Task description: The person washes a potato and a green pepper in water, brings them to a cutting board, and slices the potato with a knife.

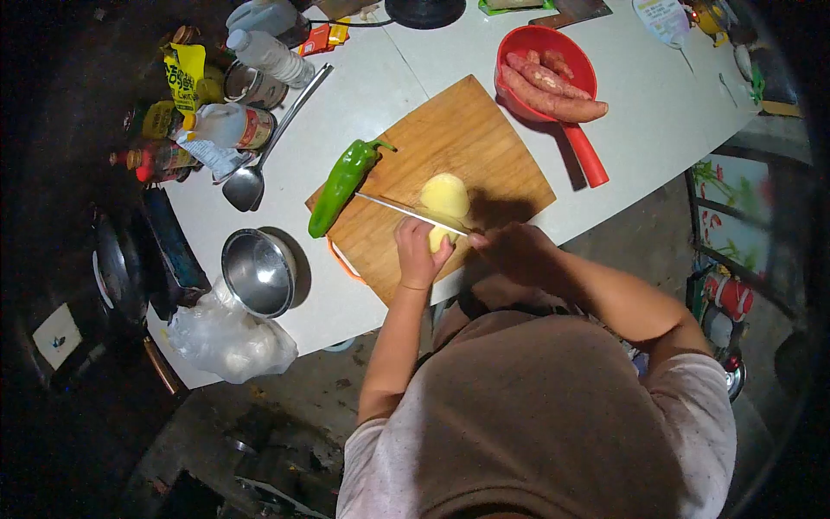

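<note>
On the wooden cutting board (484,138) lies a peeled, pale yellow potato (445,192), with a cut round face toward the far side. My left hand (420,253) grips the potato's near end, fingers curled around it. In my right hand (512,246) is the handle of a kitchen knife (406,208). Its blade lies across the potato and points left toward a long green pepper (344,189) at the board's left edge. Shadow darkens my right hand, and the knife handle is mostly hidden in it.
A red strainer (585,154) with sausage-like reddish pieces (550,85) stands beyond the board at right. To the left are a steel bowl (258,272), a spatula (245,183), a plastic bag (229,333) and several bottles. A cleaver (572,12) lies at the far edge.
</note>
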`<state>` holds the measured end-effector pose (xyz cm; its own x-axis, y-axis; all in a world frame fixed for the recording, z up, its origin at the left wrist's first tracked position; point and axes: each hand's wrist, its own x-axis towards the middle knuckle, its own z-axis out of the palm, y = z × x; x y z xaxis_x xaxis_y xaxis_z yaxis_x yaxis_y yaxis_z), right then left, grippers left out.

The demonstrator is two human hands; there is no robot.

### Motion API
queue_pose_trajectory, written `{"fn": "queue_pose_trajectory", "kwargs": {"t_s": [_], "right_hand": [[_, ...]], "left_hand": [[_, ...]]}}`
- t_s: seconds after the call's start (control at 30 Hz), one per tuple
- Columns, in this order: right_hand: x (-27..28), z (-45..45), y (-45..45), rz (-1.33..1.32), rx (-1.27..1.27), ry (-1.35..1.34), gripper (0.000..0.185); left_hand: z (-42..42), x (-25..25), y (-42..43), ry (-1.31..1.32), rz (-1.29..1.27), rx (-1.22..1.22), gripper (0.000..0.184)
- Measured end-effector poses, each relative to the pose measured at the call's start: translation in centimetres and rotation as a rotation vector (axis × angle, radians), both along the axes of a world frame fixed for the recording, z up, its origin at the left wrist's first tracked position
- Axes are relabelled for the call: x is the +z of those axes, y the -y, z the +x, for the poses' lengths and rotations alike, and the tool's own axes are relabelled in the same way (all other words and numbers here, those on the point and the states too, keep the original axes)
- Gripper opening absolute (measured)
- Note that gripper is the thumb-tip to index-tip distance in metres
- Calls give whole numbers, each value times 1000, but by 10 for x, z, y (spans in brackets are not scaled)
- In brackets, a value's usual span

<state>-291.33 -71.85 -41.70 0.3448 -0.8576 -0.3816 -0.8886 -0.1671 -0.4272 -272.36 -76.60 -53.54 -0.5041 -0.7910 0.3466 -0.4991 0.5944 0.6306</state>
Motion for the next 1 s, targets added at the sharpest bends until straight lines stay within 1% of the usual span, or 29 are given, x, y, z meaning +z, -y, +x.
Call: {"fn": "queue_pose_trajectory", "kwargs": {"t_s": [0.03, 0.07, 0.13, 0.17, 0.23, 0.33, 0.47, 0.57, 0.63, 0.77, 0.83, 1.0], "right_hand": [[16, -2, 1, 98, 10, -22, 20], [25, -3, 0, 96, 10, -26, 20], [35, -4, -5, 89, 117, -75, 22], [35, -5, -8, 87, 116, -76, 22], [36, -7, -11, 82, 0, 83, 24], [56, -6, -6, 91, 54, 36, 24], [38, -5, -6, 47, 87, 23, 21], [27, -2, -5, -4, 71, 64, 19], [17, 0, -4, -37, 112, 41, 19], [3, 0, -2, 47, 47, 85, 17], [-8, 2, -3, -5, 35, 83, 16], [-32, 9, 3, 59, 28, 48, 17]], "left_hand": [[-1, 0, 0, 7, -5, 8, 41], [-2, -1, 0, 3, -6, 8, 41], [-1, -2, 0, 12, -16, -5, 43], [-1, -2, 0, 11, -17, -6, 43], [-2, -3, 1, 0, -38, -14, 43], [-2, -1, 0, 0, -17, -9, 42], [-2, -1, 2, -13, -30, -3, 41], [-1, -2, 1, 14, -37, 1, 40], [0, -4, 0, 5, -14, 9, 40], [-1, -5, 2, -17, -56, -3, 46], [-1, -2, 2, -10, -40, 0, 39], [-2, 0, 3, -22, -38, -7, 38]]}}
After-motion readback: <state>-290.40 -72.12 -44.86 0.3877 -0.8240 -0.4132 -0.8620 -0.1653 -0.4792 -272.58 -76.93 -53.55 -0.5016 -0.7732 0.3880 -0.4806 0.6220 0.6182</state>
